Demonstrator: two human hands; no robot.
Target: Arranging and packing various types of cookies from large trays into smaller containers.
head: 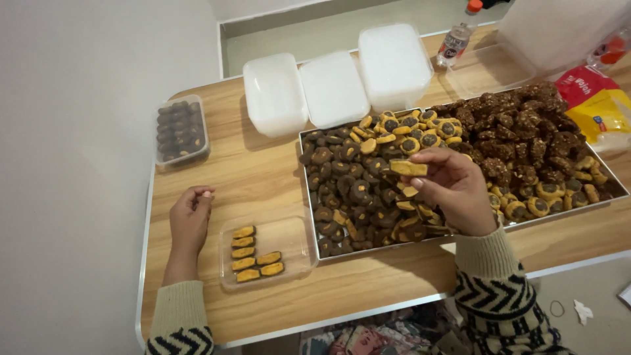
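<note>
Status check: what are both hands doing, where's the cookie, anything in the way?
Right hand pinches an orange cookie above the baking tray. Left hand rests curled on the table, beside the clear container. Nothing blocks that container.

Even, soft indoor light; sharp focus.
Short shadows fall toward 7 o'clock; mild glare on white lidded boxes (328, 82) at 12 o'clock.

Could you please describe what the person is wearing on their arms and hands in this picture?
Both arms wear a knitted sweater with ribbed, pale olive-beige cuffs and a bold black-and-cream chevron zigzag pattern above them. The left hand and the right hand are bare: no gloves, and no rings, watch or bracelets can be seen.
</note>
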